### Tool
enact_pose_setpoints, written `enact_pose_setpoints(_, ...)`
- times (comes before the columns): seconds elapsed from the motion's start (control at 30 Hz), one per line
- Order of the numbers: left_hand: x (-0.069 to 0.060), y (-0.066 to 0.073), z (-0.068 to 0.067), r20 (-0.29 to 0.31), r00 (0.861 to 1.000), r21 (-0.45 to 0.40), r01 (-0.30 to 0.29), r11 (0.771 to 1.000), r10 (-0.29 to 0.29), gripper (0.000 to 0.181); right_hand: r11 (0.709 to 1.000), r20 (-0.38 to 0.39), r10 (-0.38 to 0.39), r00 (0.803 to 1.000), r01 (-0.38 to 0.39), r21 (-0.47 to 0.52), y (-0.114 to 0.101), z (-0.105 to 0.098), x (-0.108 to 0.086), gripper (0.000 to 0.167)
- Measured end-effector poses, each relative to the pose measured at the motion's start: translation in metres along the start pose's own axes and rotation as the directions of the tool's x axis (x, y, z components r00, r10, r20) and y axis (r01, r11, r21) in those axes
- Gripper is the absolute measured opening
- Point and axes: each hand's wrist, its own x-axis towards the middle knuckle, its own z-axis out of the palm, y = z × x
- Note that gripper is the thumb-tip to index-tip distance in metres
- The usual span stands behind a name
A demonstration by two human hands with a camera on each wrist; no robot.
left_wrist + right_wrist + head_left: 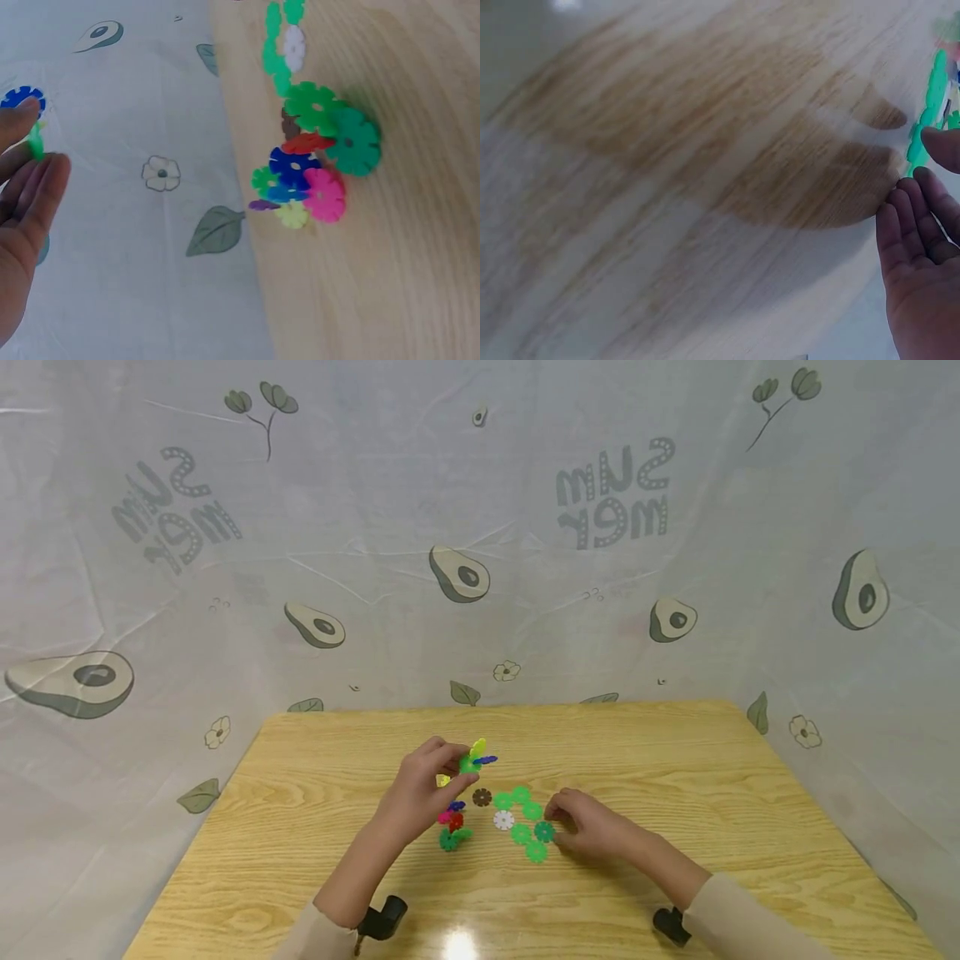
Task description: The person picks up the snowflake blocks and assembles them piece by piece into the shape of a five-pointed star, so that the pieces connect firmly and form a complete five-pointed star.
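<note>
My left hand (422,783) is raised above the table, pinching a light green notched plastic disc (470,764) joined to a yellow disc (478,747) and a blue disc (486,760). In the left wrist view, that hand (30,206) is at the left edge, partly cut off. Low over the table, my right hand (592,827) has loosely bent fingers beside a dark green disc (543,832); whether they touch is unclear. Several light green discs (521,834) and a white disc (503,820) lie flat just left of it. The right wrist view shows thumb and fingers (922,191) apart.
A cluster of joined discs, including a pink disc (325,195) and a large dark green disc (354,142), stands below my left hand. A brown disc (482,797) lies near it. The wooden table (637,743) backs onto a printed curtain (375,510).
</note>
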Motion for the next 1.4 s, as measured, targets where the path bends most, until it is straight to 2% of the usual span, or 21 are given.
enact_pose_setpoints(0.1,-0.009,-0.003,0.002,0.104,0.994,-0.001,0.018,1.0,-0.018,0.03,0.999,0.007,-0.009,1.0,0.009,-0.033,0.0,0.001,-0.001,0.028)
enact_pose_setpoints(0.17,-0.015,-0.005,0.004,0.183,0.982,-0.017,0.046,0.999,-0.042,0.029,0.999,0.011,-0.012,1.0,0.012,-0.045,0.0,0.003,0.0,0.029)
enact_pose_setpoints(0.23,-0.021,-0.009,0.007,0.257,0.964,-0.018,0.075,0.997,-0.068,0.028,0.998,0.011,-0.013,1.0,0.014,-0.055,0.001,0.004,0.001,0.029)
enact_pose_setpoints(0.3,-0.027,-0.012,0.01,0.326,0.94,-0.021,0.117,0.993,-0.104,0.03,0.998,0.005,-0.015,1.0,0.015,-0.063,0.002,0.005,0.001,0.028)
enact_pose_setpoints(0.37,-0.032,-0.017,0.014,0.381,0.917,-0.028,0.133,0.991,-0.113,0.029,0.998,-0.003,-0.018,1.0,0.017,-0.067,0.002,0.006,0.002,0.027)
enact_pose_setpoints(0.43,-0.037,-0.02,0.019,0.423,0.899,-0.035,0.138,0.99,-0.111,0.027,0.997,-0.013,-0.021,1.0,0.021,-0.07,0.002,0.007,0.002,0.027)
enact_pose_setpoints(0.5,-0.041,-0.024,0.024,0.445,0.891,-0.04,0.118,0.992,-0.088,0.025,0.997,-0.021,-0.025,0.999,0.023,-0.068,0.003,0.008,0.003,0.026)
enact_pose_setpoints(0.67,-0.051,-0.033,0.036,0.468,0.882,-0.005,0.057,0.998,-0.048,0.022,0.997,-0.036,-0.031,0.999,0.028,-0.074,0.002,0.011,0.004,0.024)
enact_pose_setpoints(0.77,-0.054,-0.036,0.041,0.48,0.875,0.03,0.054,0.998,-0.062,0.018,0.995,-0.044,-0.036,0.998,0.032,-0.089,0.002,0.012,0.005,0.023)
enact_pose_setpoints(0.93,-0.058,-0.04,0.046,0.47,0.88,0.114,0.009,0.993,-0.062,0.016,0.996,-0.045,-0.033,0.998,0.029,-0.083,0.001,0.011,0.005,0.023)
enact_pose_setpoints(1.03,-0.06,-0.041,0.047,0.458,0.887,0.15,-0.007,0.989,-0.063,0.016,1.0,-0.046,0.0,0.999,-0.002,-0.028,0.001,0.009,0.004,0.024)
enact_pose_setpoints(1.17,-0.062,-0.041,0.048,0.444,0.892,0.196,-0.008,0.981,-0.081,0.017,0.998,-0.066,0.042,0.997,-0.039,0.042,0.0,0.005,0.005,0.023)
enact_pose_setpoints(1.3,-0.064,-0.038,0.048,0.43,0.896,0.235,0.004,0.972,-0.108,0.018,0.998,-0.097,0.045,0.994,-0.04,0.054,-0.002,-0.002,0.006,0.022)
enact_pose_setpoints(1.4,-0.064,-0.037,0.048,0.43,0.892,0.253,0.027,0.967,-0.137,0.022,0.998,-0.119,0.05,0.992,-0.044,0.053,-0.004,-0.008,0.008,0.026)
